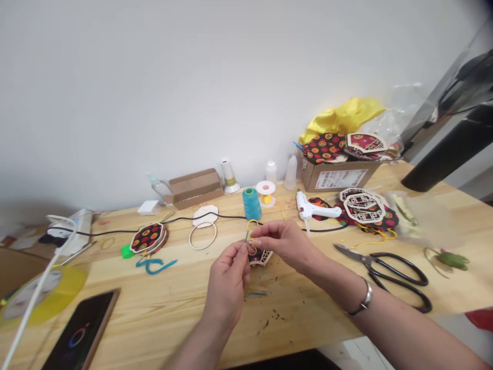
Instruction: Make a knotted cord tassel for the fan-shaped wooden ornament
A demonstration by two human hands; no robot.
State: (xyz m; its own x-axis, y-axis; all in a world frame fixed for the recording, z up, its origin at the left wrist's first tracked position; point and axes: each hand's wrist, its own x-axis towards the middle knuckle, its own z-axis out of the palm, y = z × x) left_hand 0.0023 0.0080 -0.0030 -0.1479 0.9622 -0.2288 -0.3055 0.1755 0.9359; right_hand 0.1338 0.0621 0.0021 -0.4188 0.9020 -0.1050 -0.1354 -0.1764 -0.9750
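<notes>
A small fan-shaped ornament (pixel 261 257), dark patterned fabric in a pale wooden lattice frame, is between my hands above the table. My left hand (pixel 228 270) is closed in a pinch at its left side, where a short blue cord end (pixel 246 236) sticks up. From the right, my right hand (pixel 283 244) pinches at the ornament's top, at the base of a yellow cord loop (pixel 252 224). My fingers hide exactly where cord and ornament meet. Behind them stand a teal thread cone (pixel 251 204) and a white spool (pixel 265 190) of yellow cord.
Black-handled scissors (pixel 385 272) lie at the right, near a white glue gun (pixel 318 209) and lattice pieces (pixel 364 208). A cardboard box (pixel 335 174) holds fabric ornaments. Leftward are stacked ornaments (pixel 148 238), a wooden ring (pixel 203 236), yellow tape (pixel 69 290) and a phone (pixel 80 331). A black cable (pixel 227 216) crosses behind.
</notes>
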